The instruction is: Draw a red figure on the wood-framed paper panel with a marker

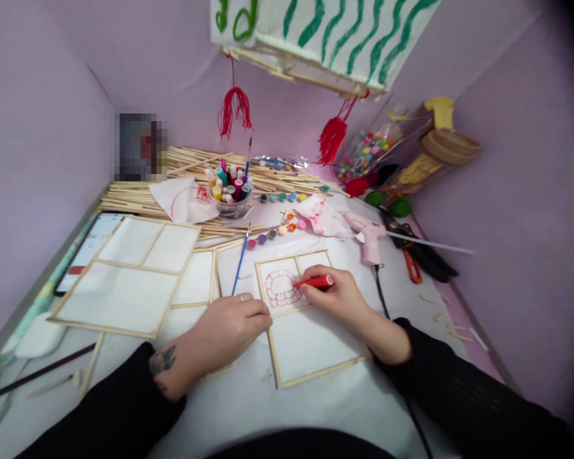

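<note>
A red marker (pixel 322 281) is pinched in my right hand (pixel 342 303), its tip at the right side of a red line drawing (pixel 282 290). The drawing, a rounded shape with segmented edges, lies in the upper left section of a white panel (pixel 316 347) framed with thin wooden sticks. My left hand (pixel 234 328) rests palm down with fingers curled together, the fingertips holding the panel's left edge. Just beyond that hand lies a blue paintbrush (pixel 241 260). Part of another framed panel (pixel 191 278) shows beneath and behind my left hand.
At left, a larger framed panel (pixel 124 296) overlaps a phone (pixel 93 245). Behind are a marker tub (pixel 229 194), wooden sticks (pixel 138 194) and paint pots (pixel 272 234). A pink glue gun (pixel 368 236) and pliers (pixel 418 248) lie right. A painted lantern-like box (pixel 335 38) hangs overhead with red tassels.
</note>
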`<state>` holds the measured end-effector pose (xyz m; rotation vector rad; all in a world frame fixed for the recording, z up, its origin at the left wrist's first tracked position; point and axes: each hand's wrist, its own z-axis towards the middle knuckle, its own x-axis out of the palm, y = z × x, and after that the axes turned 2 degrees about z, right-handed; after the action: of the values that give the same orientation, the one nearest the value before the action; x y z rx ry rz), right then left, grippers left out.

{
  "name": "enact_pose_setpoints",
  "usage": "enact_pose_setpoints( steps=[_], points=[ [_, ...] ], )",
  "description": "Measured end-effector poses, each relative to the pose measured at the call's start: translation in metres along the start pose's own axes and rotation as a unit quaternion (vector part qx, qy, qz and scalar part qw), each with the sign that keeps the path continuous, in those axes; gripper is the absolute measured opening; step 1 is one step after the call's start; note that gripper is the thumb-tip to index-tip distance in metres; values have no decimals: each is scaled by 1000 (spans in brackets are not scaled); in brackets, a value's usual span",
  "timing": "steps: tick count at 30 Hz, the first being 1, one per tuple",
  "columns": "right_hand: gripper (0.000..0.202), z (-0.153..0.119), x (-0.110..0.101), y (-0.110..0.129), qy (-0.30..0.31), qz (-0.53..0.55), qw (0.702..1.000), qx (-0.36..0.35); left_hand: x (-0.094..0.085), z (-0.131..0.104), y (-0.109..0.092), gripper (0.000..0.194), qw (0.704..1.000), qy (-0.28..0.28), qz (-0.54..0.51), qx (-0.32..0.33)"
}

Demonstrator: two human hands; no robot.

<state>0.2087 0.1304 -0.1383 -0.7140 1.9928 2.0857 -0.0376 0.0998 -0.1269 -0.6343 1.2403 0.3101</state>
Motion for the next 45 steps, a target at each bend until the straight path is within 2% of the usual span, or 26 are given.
enact_pose_setpoints(
  steps=[18,24,29,45],
  points=[
    [5,0,0,0,-16,11,1000,12,0,1,1,22,1000,-1,-10,-2],
    [6,6,-7,10,-59,56,996,31,0,0,1,20,1000,-3,-14,1],
    [8,11,-1,5,-25,45,998,28,0,-1,1,20,1000,-4,-9,2],
    [8,11,4,-3,-17,39,999,33,0,0,1,19,1000,4,-12,-5]
  ],
)
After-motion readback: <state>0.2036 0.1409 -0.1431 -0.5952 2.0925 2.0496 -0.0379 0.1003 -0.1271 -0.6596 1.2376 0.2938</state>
